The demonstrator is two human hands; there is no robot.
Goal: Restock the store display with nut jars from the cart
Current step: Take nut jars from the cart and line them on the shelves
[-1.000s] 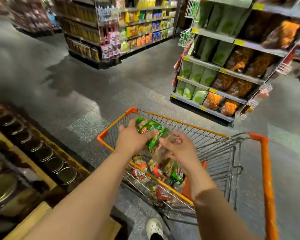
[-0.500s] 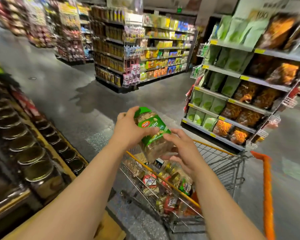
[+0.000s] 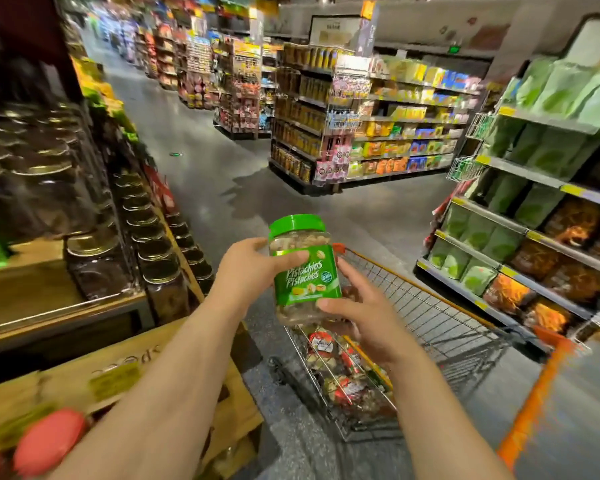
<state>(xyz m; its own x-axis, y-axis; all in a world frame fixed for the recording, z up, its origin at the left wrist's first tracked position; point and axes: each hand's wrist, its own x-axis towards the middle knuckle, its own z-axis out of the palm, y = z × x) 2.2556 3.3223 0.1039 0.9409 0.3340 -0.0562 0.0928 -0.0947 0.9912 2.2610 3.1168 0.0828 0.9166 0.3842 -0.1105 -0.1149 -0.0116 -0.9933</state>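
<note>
on the left the display [image 3: 84,258] shows rows of dark jars with metal lids, standing close together. our left hand [image 3: 253,271] grips the upper side of the pistachio jar [image 3: 305,271], fingers curled round it; our right hand [image 3: 357,313] holds it near the bottom, thumb on the front. we carry it in the air above the cart [image 3: 430,320], upright. if we push it carelessly into the display, it may knock the neighbour jars. the green label reads "pistachios pistaches"; the smaller writing is too blurred.

Green-lidded pistachio jar [image 3: 303,268] upright above cart [image 3: 426,306]; more jars [image 3: 347,379] inside.
</note>
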